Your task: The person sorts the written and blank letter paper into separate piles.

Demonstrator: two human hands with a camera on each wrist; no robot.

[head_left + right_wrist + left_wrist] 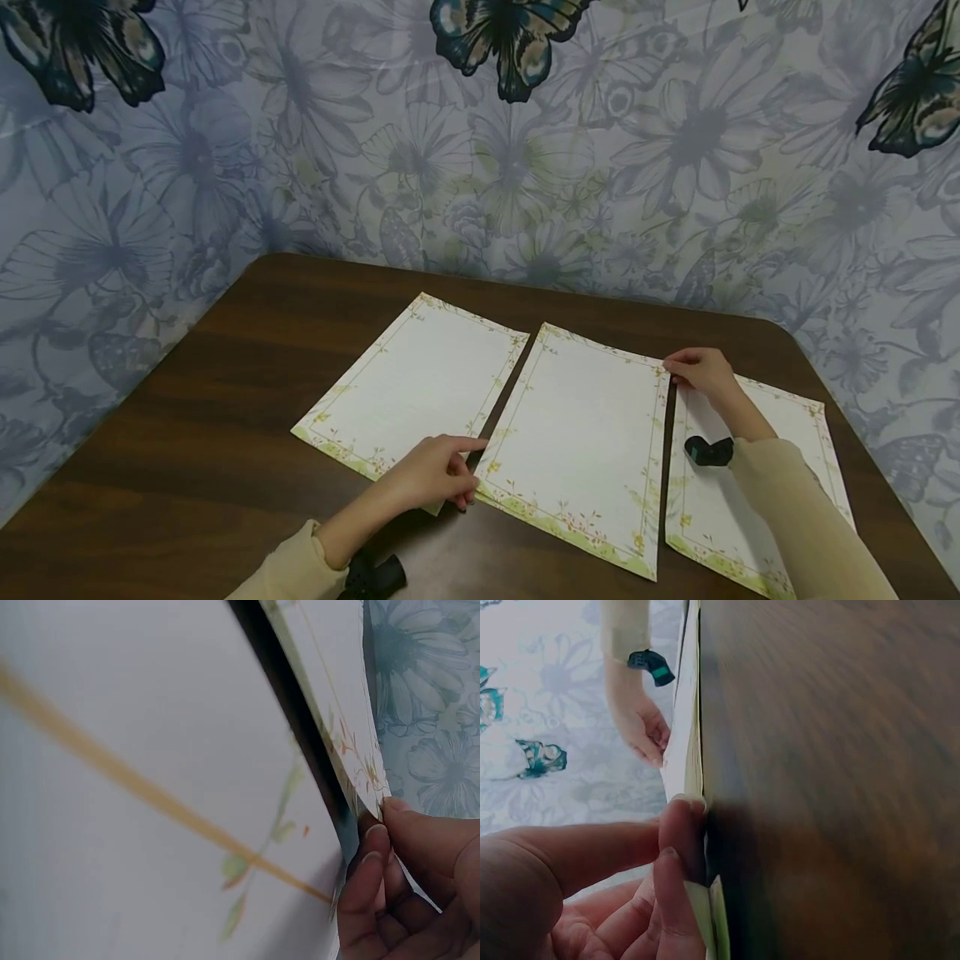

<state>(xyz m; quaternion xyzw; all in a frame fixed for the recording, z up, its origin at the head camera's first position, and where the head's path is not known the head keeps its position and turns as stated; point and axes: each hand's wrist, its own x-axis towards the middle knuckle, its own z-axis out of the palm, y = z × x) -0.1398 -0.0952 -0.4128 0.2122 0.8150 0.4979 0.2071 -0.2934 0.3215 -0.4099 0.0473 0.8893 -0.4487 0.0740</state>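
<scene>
Diagonally apart, both hands (429,473) (705,372) at corners of the middle sheet (577,442).

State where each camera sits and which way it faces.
Head: on the head, facing forward and down at three sheets on the table; left hand, right hand and sleeves show.
Left wrist: on that wrist, facing the left hand at a sheet's edge; both hands and the right sleeve show.
Right wrist: on that wrist, facing the right hand pinching a sheet; only that hand shows.
Shared: head and left wrist views show both hands.
</scene>
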